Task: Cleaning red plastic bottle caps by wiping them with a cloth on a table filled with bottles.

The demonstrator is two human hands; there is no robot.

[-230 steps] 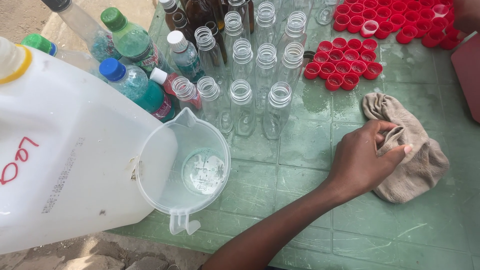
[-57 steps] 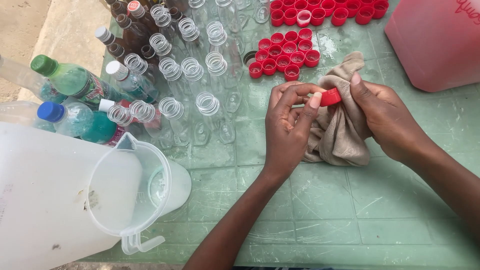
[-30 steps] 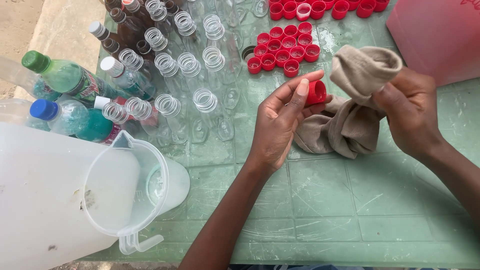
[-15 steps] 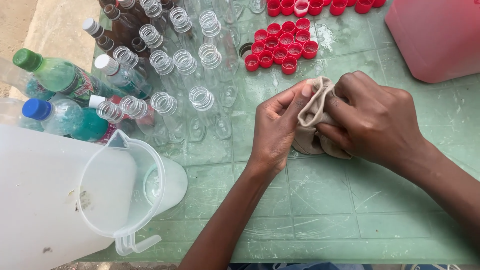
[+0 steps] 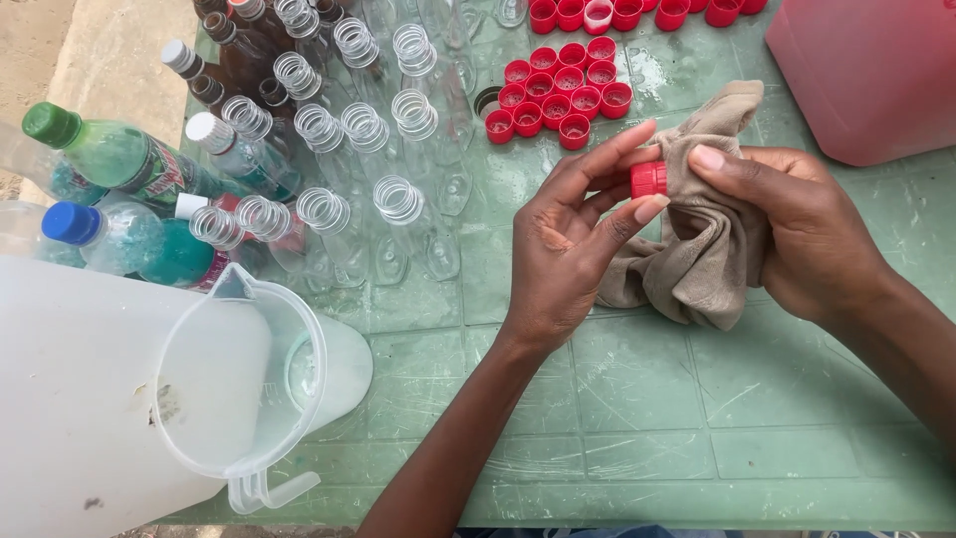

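Left hand (image 5: 573, 249) pinches red cap (image 5: 647, 179); right hand (image 5: 797, 229) grips cloth (image 5: 702, 264).

1 head-worn view looks steeply down, close over green table (image 5: 637, 418)

Outdoor bottling spot, green table (image 5: 637, 418) on sandy ground (image 5: 110, 60), empty bottles (image 5: 398, 204), red caps (image 5: 558, 95), jug (image 5: 239, 379)

A green-capped green bottle (image 5: 119, 159) at the far left carries a dark wrap label with red, its print probably too blurred to read.
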